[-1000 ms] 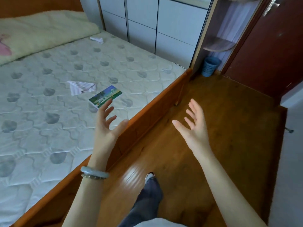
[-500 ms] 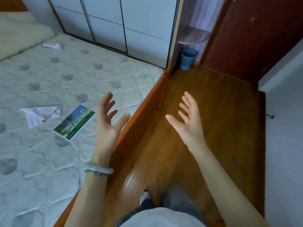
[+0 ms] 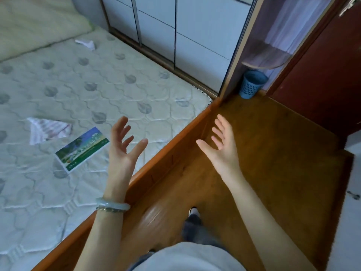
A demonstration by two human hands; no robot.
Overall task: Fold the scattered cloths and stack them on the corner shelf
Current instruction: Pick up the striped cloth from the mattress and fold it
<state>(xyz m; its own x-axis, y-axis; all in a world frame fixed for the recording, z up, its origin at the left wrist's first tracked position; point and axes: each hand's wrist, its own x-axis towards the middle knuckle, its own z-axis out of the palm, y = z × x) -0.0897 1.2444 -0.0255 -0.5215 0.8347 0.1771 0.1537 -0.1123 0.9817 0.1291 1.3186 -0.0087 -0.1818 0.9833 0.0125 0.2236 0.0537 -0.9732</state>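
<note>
A striped pink-and-white cloth [image 3: 47, 130] lies crumpled on the quilted mattress [image 3: 101, 98], left of my hands. A second small white cloth [image 3: 86, 44] lies far back on the bed near the wardrobe. The rounded corner shelf [image 3: 262, 63] is fixed in the nook at upper right, with nothing on it. My left hand [image 3: 124, 145] is raised over the bed's edge, fingers spread, holding nothing. My right hand [image 3: 220, 141] is raised over the floor, palm inward, fingers apart, also holding nothing.
A green picture card [image 3: 82, 149] lies on the mattress beside the striped cloth. The orange wooden bed frame [image 3: 166, 159] runs diagonally between my hands. A blue mesh bin [image 3: 252, 84] stands under the shelf. A dark red door [image 3: 322, 71] is at right; white wardrobe doors [image 3: 185, 32] behind.
The view has swung slightly back to the left and downward, so the cloth and card sit closer to my left hand. Both hands stay raised and open in the same pose.
</note>
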